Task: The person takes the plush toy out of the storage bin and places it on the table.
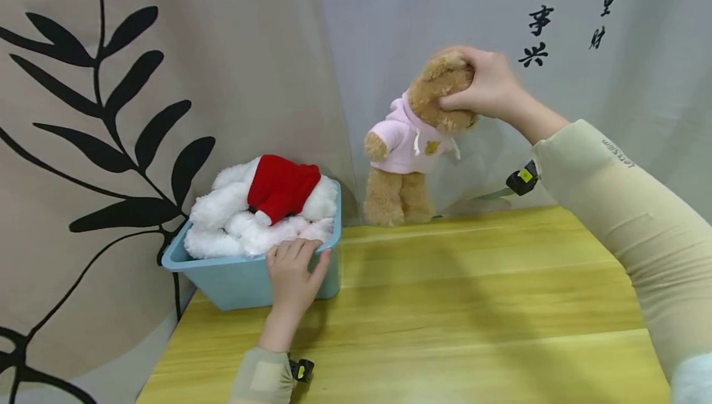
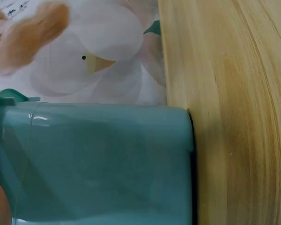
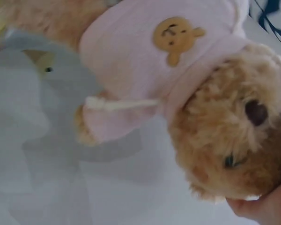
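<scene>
My right hand point(image 1: 492, 83) grips a brown teddy bear point(image 1: 408, 151) by its head, holding it up above the back of the table. The bear wears a pink hoodie point(image 3: 126, 51) with a small bear-face patch, and its legs hang down. In the right wrist view its nose and one eye show beside my thumb. My left hand point(image 1: 295, 274) holds the front rim of a light blue plastic bin point(image 1: 239, 283), fingers over the edge. Inside the bin lies white fluffy plush point(image 1: 219, 206) with a red garment point(image 1: 283, 185) on it.
The bin stands at the back left of a wooden table point(image 1: 445, 330). Behind it hangs a pale cloth backdrop point(image 1: 261, 64) with black leaf prints and written characters. The bin's smooth side wall point(image 2: 98, 159) fills much of the left wrist view.
</scene>
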A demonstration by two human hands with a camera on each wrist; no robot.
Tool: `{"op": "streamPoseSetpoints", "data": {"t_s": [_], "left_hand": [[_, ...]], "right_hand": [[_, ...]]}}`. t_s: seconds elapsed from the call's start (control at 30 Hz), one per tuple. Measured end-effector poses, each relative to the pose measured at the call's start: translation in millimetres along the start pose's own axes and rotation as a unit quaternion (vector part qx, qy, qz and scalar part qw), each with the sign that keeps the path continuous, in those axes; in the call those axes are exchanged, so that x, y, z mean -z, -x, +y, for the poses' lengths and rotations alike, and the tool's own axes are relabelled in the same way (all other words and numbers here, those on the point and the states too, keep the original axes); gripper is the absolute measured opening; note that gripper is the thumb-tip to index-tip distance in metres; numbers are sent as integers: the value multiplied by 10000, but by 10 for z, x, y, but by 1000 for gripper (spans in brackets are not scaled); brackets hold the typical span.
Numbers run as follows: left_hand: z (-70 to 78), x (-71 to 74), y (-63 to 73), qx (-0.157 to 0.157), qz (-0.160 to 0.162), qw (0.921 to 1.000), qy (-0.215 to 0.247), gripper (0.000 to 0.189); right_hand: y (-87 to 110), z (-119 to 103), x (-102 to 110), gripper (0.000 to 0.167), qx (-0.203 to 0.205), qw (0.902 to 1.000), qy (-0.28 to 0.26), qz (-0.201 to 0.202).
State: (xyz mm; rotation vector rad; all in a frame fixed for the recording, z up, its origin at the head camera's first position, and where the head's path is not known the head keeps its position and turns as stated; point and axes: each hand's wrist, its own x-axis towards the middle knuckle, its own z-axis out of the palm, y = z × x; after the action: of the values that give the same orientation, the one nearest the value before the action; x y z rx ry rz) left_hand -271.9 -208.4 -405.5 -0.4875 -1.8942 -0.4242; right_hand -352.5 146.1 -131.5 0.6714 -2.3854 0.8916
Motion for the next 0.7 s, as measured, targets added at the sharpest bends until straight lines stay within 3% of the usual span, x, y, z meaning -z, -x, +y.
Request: {"op": "streamPoseSetpoints", "data": {"t_s": [0.2, 0.4, 0.5, 0.7], "left_hand": [[-25, 14, 0, 20, -90, 10000, -26, 27], [1, 24, 14, 156, -306, 9994, -10, 29], [1, 16, 18, 175, -276, 9995, 16, 29], [-4, 7, 3, 106, -188, 9998, -36, 29]], "right_hand": [[116, 62, -364, 58, 745, 9872, 856, -1122], [319, 178, -879, 63, 764, 9673, 1339, -2015], [456, 265, -1162, 64, 639, 9654, 1525, -2017], [655, 471, -1589, 68, 501, 9701, 1813, -1534]]}}
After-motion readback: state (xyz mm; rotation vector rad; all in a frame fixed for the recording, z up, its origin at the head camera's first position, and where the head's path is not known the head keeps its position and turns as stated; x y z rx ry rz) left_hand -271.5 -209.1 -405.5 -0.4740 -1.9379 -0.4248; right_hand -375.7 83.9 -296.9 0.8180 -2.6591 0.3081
